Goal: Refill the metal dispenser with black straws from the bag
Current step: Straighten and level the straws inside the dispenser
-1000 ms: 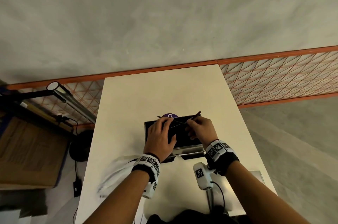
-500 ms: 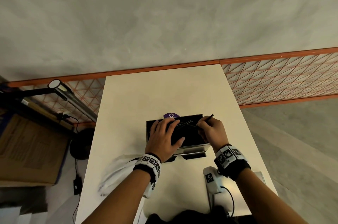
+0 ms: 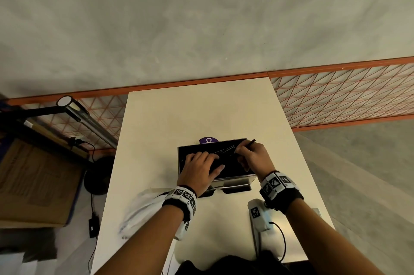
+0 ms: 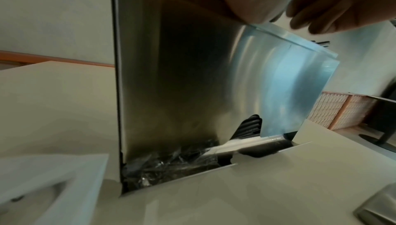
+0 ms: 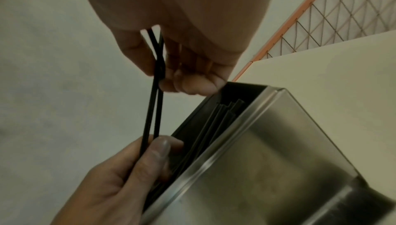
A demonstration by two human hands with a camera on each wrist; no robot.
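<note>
The right hand (image 5: 175, 45) pinches two black straws (image 5: 155, 103) over the open top of the metal dispenser (image 3: 233, 181) — the left hand (image 5: 120, 176) pinches their other ends. More straws lie inside. The clear bag (image 3: 143, 209) sits on the white table (image 3: 201, 117) near the left wrist — beside the dispenser.

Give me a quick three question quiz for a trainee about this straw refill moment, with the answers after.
1. True or false: the dispenser already holds some straws.
2. How many straws are both hands holding between them?
3. Which hand grips the straws' end that sticks out past the dispenser's edge: A left hand, B right hand?

Key: 1 true; 2 two; 3 B.
</note>
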